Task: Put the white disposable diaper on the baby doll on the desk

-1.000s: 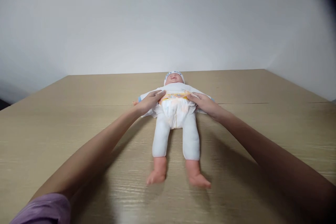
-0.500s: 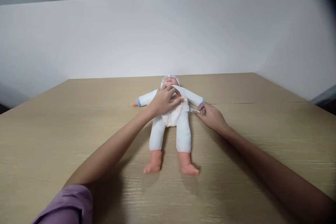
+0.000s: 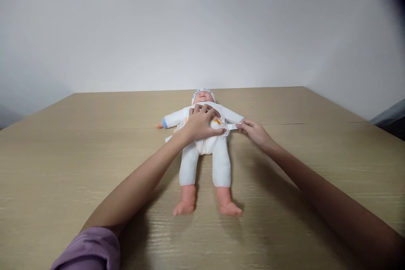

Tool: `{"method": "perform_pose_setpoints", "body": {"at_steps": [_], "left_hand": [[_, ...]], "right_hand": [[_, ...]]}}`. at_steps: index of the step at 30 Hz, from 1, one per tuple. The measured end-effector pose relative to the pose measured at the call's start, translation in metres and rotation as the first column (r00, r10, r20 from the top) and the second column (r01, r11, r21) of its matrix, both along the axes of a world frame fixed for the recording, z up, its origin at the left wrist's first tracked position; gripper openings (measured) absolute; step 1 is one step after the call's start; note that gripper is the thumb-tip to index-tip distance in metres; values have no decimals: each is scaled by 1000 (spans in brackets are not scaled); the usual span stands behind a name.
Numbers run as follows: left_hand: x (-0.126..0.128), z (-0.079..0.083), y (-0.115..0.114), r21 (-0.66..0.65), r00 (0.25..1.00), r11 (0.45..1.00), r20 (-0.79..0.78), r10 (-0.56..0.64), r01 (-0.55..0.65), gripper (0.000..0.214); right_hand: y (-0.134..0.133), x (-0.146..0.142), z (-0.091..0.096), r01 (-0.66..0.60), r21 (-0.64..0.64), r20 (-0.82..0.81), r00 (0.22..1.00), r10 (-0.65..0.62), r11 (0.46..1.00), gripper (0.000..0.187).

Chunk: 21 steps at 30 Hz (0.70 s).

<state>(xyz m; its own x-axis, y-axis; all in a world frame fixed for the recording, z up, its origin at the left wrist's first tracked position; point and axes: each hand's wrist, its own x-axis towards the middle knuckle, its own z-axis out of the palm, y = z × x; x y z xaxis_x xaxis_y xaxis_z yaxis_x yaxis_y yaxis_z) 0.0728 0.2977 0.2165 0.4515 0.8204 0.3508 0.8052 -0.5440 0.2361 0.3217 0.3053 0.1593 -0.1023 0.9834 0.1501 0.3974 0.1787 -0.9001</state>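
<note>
A baby doll in a white suit and cap lies on its back on the wooden table, feet towards me. It wears a white nappy with a yellow-orange front band. My left hand lies over the doll's belly, fingers spread across the nappy's front. My right hand is at the doll's right side and pinches the nappy's white side tab, pulled out sideways.
A white partition wall stands behind and to the right of the table. A seam runs across the tabletop at the doll's shoulder level. My left arm has a purple sleeve.
My left hand moved from the doll's side onto its belly. My right hand went from lying flat at the nappy's waist to pinching the side tab and drawing it outwards.
</note>
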Motion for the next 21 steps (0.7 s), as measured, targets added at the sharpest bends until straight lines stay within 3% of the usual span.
{"method": "perform_pose_setpoints", "body": {"at_steps": [5, 9, 11, 14, 16, 19, 21], "left_hand": [[1, -3, 3, 22, 1000, 1000, 14, 0, 0, 55], [2, -2, 2, -23, 999, 999, 36, 25, -25, 55], [1, 0, 2, -69, 998, 998, 60, 19, -15, 56], [-3, 5, 4, -149, 994, 989, 111, -1, 18, 57], [-9, 8, 7, -218, 987, 974, 161, -26, 61, 58], [-22, 8, 9, -261, 937, 942, 329, -117, 210, 58], [-32, 3, 6, -218, 872, 935, 465, -151, 279, 52]], "right_hand": [[21, -44, 23, -76, 13, 13, 997, 76, 997, 34], [24, -73, 24, -65, 53, 119, 991, 59, 996, 29], [12, -75, 21, -41, 143, 123, 992, 23, 989, 24], [-14, -68, 14, -60, 385, 142, 990, 5, 921, 24], [-29, -61, 8, -136, 495, 183, 982, 50, 858, 30], [-42, -52, -1, -296, 534, 274, 947, 169, 792, 47], [-42, -49, -7, -352, 532, 309, 928, 210, 770, 54]]}}
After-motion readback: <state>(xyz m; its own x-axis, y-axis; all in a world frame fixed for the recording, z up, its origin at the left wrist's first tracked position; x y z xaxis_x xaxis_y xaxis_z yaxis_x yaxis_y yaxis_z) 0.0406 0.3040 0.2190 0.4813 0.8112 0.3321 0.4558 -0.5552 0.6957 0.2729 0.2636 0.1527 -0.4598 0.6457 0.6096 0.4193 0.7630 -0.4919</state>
